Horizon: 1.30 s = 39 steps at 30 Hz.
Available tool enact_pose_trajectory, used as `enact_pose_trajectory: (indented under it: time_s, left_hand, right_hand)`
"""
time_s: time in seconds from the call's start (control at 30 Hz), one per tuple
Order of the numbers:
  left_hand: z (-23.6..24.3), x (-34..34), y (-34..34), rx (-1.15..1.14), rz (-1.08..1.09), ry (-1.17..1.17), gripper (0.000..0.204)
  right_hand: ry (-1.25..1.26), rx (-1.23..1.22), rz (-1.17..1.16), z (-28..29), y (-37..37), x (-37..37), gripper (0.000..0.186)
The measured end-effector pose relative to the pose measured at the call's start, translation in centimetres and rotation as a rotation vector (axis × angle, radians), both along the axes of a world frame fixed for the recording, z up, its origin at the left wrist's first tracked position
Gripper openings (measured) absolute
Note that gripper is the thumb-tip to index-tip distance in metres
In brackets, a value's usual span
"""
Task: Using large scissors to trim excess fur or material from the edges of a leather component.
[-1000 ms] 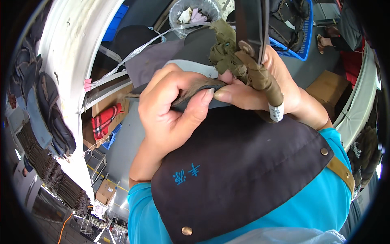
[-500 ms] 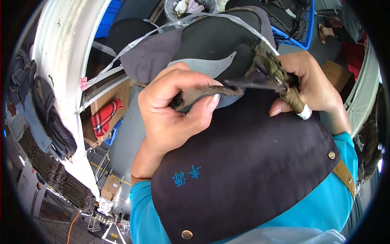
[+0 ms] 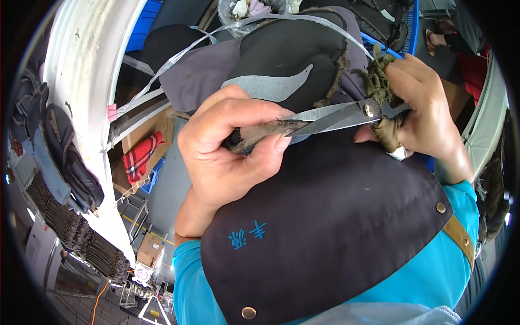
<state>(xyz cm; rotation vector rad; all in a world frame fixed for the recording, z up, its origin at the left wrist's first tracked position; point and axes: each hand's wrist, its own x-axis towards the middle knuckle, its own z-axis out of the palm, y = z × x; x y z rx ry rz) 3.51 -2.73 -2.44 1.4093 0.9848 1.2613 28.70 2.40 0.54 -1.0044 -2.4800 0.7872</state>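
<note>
My left hand is closed on a dark piece with a brown furry edge, pinched between fingers and thumb. My right hand grips metal scissors, whose handles are wrapped in olive cloth, with loose strips sticking up above the pivot. The blades lie sideways, slightly apart, over the furry edge beside my left thumb. A dark apron covers my front. Beyond my hands lie black fabric pieces, some edged with fur, and a light grey curved piece.
A white post and stacked dark pieces are at left. Cartons, red plaid cloth, a bag of scraps and a blue crate surround me. Another person's foot and leg show at upper right.
The scissors have swung from upright down to horizontal, bringing the blades onto the furry edge. My right hand has moved rightward, away from the left, which still holds the piece.
</note>
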Motion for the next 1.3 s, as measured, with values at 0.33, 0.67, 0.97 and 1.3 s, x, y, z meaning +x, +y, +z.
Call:
enact_pose_trajectory:
  time_s: [0.33, 0.67, 0.97, 1.3]
  left_hand:
    - [0.0, 0.0, -0.1, 0.007, 0.000, 0.020, 0.021]
    - [0.8, 1.1, -0.1, -0.167, 0.090, -0.214, 0.016]
    - [0.5, 1.0, 0.0, -0.106, 0.068, -0.138, 0.018]
    - [0.2, 1.0, -0.1, -0.064, 0.076, -0.125, 0.019]
  right_hand:
    - [0.052, 0.203, -0.039, -0.7, -0.2, -0.6, 0.053]
    - [0.228, -0.461, -0.099, -1.2, -1.5, -0.9, 0.032]
    - [0.069, -0.100, -0.088, -1.6, -1.2, -0.7, 0.051]
    - [0.061, 0.186, -0.088, -1.4, -0.8, -0.7, 0.051]
